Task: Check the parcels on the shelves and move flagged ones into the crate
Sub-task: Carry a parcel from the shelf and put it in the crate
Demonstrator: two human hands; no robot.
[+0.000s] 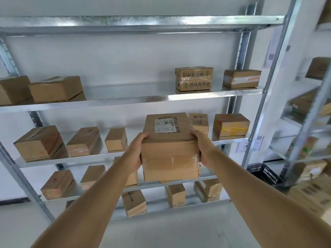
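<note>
Parcel (170,147) is held at frame centre between both hands, left hand (137,151) and right hand (201,149), fingers (143,136) curled over its upper side edges, before the shelves (125,102).

White wall (125,56) ahead of me, pale grey floor (179,235) below. Galvanised steel rack (136,100) against the wall, second rack (304,122) blurred at right.

We held both arms straight out, our left hand (136,152) and right hand (202,147) clasping opposite sides of the parcel (170,147).
</note>
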